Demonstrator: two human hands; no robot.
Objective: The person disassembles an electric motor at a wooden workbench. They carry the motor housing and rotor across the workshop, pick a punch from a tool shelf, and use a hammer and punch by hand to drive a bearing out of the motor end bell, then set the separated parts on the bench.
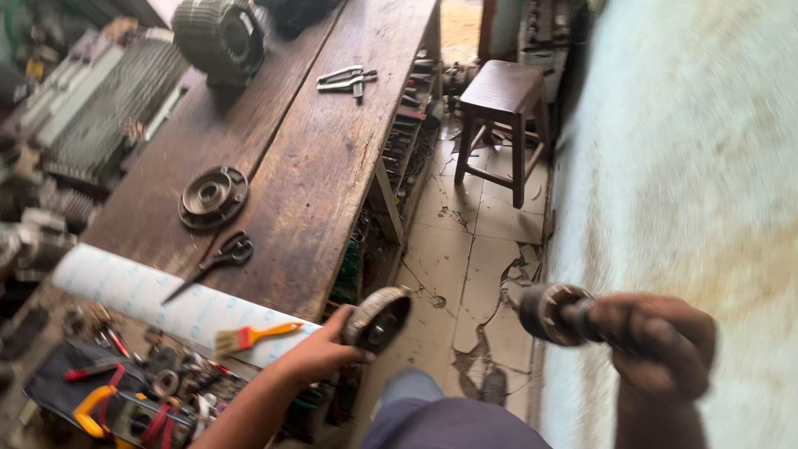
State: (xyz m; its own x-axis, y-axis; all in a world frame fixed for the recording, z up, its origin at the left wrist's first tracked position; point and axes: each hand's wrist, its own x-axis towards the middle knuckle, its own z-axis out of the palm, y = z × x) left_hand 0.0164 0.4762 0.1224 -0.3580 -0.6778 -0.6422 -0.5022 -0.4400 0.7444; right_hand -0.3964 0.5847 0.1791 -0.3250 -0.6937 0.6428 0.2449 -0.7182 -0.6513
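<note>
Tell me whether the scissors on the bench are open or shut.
Shut: the scissors lie flat on the wooden bench, blades together in one dark point.

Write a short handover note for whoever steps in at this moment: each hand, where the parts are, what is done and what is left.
Left hand: holds a round metal ring part off the bench edge.
Right hand: grips a blurred cylindrical metal part over the floor.
On the wooden bench: round end cover, scissors, white roll, brush, large finned housing at the far end.
Done: both parts in hand, held apart.
Left: not joined or set down.
</note>
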